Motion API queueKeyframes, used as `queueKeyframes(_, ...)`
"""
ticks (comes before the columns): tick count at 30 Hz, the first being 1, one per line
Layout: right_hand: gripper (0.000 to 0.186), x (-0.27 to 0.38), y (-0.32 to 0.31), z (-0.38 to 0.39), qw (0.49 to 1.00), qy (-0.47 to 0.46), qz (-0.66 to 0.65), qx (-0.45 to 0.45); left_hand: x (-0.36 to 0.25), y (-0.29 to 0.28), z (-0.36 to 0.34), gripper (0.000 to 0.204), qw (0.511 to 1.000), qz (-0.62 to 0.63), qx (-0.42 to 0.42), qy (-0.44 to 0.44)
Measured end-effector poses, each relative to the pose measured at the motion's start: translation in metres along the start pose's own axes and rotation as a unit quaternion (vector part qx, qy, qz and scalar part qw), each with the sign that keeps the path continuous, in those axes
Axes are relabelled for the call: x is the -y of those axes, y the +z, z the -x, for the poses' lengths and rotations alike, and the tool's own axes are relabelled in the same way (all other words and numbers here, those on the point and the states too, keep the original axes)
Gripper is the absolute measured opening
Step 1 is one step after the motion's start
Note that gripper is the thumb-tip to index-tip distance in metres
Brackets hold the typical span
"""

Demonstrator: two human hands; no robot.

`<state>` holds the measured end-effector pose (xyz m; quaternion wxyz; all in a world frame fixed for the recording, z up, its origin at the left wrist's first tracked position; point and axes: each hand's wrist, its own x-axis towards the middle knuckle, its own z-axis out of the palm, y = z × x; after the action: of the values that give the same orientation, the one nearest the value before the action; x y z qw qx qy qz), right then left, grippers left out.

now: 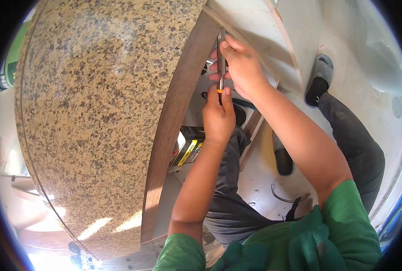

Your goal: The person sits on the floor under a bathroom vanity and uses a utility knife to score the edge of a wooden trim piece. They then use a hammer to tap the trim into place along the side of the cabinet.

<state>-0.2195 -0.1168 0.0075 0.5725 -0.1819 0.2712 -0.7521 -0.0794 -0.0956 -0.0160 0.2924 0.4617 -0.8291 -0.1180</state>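
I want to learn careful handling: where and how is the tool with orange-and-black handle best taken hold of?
Probably by its handle, from the near side, as the left hand does: the handle end lies toward the person, while the slim metal shaft points away, toward the right hand.

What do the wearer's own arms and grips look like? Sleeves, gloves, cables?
Short green sleeves on both arms: left sleeve, right sleeve. Below them, left forearm and right forearm are uncovered. Left grip and right grip are bare human hands, ungloved. No watch, cable or sleeve print visible.
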Motion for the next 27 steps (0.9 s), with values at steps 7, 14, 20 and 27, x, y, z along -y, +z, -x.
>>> queueKeyframes(7,0.029,-0.004,-0.041,0.009,0.974,-0.063,0.198,-0.091,0.023,-0.009,0.120,0.030,0.969,0.108,0.093,-0.200)
queueKeyframes(14,0.016,0.030,-0.020,-0.036,0.722,-0.316,0.606,-0.104,0.011,0.011,0.238,0.037,0.860,0.370,0.105,-0.335)
queueKeyframes(20,0.016,0.028,-0.018,-0.043,0.647,-0.381,0.653,-0.100,0.021,0.023,0.266,0.034,0.852,0.386,0.091,-0.343)
queueKeyframes(27,0.018,0.036,-0.011,-0.035,0.826,-0.209,0.509,-0.126,0.029,0.027,0.265,0.033,0.846,0.407,0.090,-0.332)
